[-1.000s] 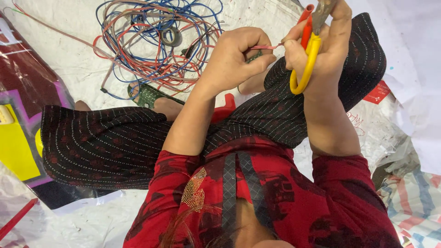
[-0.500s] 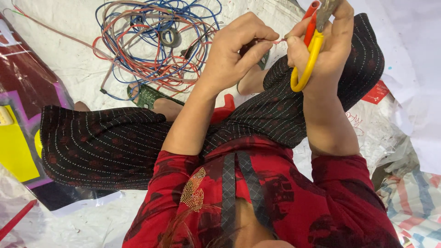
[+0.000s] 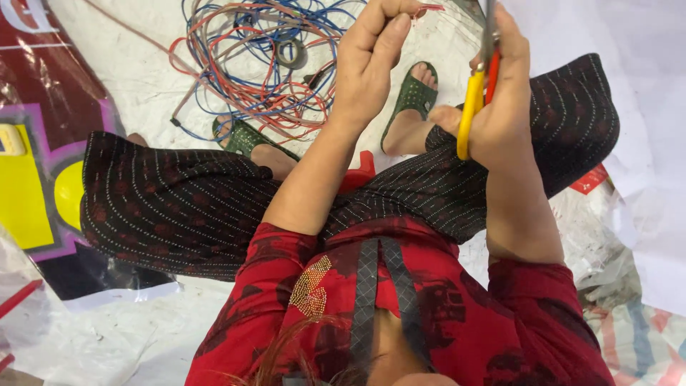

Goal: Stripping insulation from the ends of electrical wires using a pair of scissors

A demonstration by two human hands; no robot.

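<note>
Below, white sheet (image 3: 143,78) covers floor; wire tangle (image 3: 250,64), green sandals (image 3: 414,93).

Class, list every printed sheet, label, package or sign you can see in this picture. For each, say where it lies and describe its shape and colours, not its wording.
Printed banner: flat on the floor at the left edge, under the person's knee; dark red with yellow shapes outlined in purple.
Red label: small flat piece on the floor at right, beside the dark trouser leg.
Striped sheet: bottom right corner; crumpled, with red, blue and white stripes.
</note>
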